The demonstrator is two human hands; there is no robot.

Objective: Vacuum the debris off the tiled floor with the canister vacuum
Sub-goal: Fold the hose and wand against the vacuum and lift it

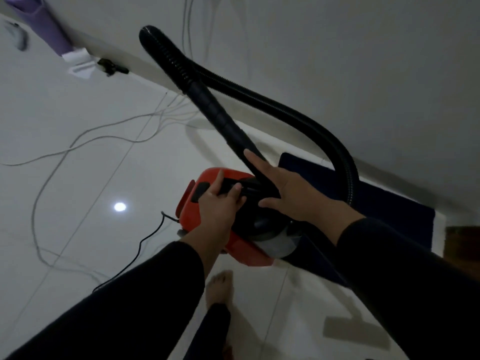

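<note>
A red canister vacuum (205,183) with a black top handle hangs above the white tiled floor (78,126). My left hand (220,203) is shut on that handle. A black ribbed hose (298,118) loops from the canister up along the wall and back down into a rigid black wand (215,113). My right hand (291,188) lies against the wand's lower end with its fingers spread, not closed around it. No debris is visible on the tiles.
Thin white cables (85,136) sprawl over the tiles at left, and the vacuum's black cord (145,242) trails down. A dark blue mat (376,203) lies by the wall. A purple object (44,24) and white block (80,61) stand far left. My bare foot (219,287) is below.
</note>
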